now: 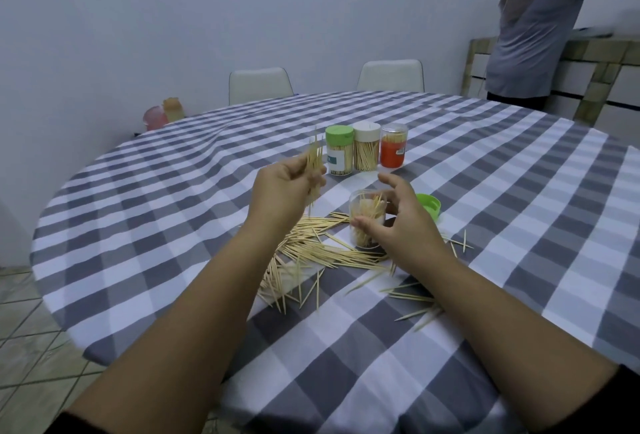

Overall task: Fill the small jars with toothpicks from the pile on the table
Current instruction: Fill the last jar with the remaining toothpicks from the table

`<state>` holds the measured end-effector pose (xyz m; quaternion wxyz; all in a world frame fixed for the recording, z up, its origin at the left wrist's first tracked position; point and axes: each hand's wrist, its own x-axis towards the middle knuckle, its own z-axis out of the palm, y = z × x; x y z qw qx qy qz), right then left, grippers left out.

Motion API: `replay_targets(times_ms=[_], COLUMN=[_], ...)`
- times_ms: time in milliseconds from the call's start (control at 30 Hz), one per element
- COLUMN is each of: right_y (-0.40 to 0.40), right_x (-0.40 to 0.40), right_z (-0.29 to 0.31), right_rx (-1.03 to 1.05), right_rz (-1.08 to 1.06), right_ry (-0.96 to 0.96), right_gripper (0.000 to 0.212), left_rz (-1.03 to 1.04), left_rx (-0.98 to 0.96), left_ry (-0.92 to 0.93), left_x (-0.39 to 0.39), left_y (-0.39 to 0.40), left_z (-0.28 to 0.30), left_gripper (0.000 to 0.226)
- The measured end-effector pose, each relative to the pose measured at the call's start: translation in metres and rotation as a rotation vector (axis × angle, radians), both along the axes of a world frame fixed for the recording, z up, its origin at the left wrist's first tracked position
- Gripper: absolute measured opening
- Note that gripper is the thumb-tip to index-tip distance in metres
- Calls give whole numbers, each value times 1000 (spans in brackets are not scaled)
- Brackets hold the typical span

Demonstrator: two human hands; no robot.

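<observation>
Toothpick bundle (314,170) held above the pile (311,253).
The bundle is pinched by the left hand (284,188); the open jar (367,219) is flanked by the right hand (398,215), fingers spread.

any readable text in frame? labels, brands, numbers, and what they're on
None can be read.
Green-lidded jar: white label with a teal patch, print too blurred to read.
Orange-labelled jar: small white sticker, too small to read.
White-lidded jar and open jar: no text visible.
</observation>
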<state>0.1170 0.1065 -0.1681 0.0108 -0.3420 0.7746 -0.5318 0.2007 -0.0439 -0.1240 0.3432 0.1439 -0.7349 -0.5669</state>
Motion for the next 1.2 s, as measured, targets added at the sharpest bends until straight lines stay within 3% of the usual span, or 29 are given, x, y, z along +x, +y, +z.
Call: replay_targets(times_ms=[167, 300, 600, 800, 1000, 1200], right_y=[-4, -6, -3, -2, -2, -3], right_x=[-1, -2, 0, 1, 1, 1], right_z=[-3, -5, -2, -2, -1, -3], right_rx=[0, -7, -17, -16, -11, -14], right_rz=[12, 8, 29, 35, 39, 47], right_ry=[8, 10, 24, 20, 21, 34], right_gripper=[77, 78, 78, 78, 77, 75], left_rz=[-125, -198, -208, -258, -215, -200], left_rx=[294, 417, 418, 434, 332, 230], left_ry=[208, 283, 55, -5, -43, -99], left_x=[-17, -28, -31, -28, -25, -22], left_y=[8, 20, 33, 32, 33, 33], left_z=[15, 21, -16, -19, -17, -17], left_gripper=[25, 21, 24, 16, 28, 13])
